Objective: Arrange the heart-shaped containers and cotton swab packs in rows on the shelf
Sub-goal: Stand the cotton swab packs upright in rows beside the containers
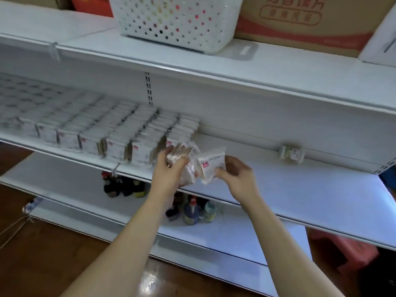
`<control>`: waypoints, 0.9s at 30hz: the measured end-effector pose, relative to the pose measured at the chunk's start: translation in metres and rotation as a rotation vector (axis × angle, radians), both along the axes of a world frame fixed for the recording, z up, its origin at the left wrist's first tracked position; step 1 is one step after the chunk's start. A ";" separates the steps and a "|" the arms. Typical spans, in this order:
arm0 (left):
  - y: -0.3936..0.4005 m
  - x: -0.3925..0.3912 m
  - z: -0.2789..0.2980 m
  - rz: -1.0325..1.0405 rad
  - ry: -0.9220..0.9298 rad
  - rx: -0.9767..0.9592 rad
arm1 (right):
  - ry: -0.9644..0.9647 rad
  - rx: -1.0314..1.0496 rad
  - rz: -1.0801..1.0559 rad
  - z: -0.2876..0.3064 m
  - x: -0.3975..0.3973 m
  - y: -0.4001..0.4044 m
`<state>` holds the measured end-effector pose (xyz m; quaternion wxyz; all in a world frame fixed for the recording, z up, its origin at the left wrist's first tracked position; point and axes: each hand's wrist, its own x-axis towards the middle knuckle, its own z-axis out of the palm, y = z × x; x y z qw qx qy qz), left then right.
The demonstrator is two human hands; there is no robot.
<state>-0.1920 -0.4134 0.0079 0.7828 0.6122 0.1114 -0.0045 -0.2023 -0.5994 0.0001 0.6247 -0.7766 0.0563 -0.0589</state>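
Both hands, left (171, 168) and right (236, 171), grip swab packs (211, 166); rows (120, 136) fill shelf (300, 189) left, right bare.

Held over the middle shelf (310, 189): a bundle of swab packs (182, 155) gripped in the left hand (169, 168); one pack (211, 166) pinched by the right hand (237, 172). Stood in blurred rows of packs (102, 131) to the left; lay alone at the back right, a small container (291, 154).
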 end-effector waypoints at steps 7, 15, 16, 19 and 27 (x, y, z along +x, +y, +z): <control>0.073 0.021 -0.001 0.058 -0.005 -0.018 | -0.092 -0.089 -0.208 -0.013 0.036 0.060; 0.105 0.054 0.011 0.114 -0.025 -0.060 | -0.220 -0.434 -0.060 -0.054 0.078 0.116; 0.109 0.058 0.012 0.117 -0.016 -0.071 | -0.223 -0.462 -0.055 -0.059 0.080 0.120; 0.120 0.066 0.011 0.113 -0.017 -0.079 | -0.174 -0.508 -0.053 -0.070 0.083 0.125; 0.135 0.081 0.008 -0.048 0.001 -0.171 | -0.080 -0.657 -0.159 -0.077 0.083 0.136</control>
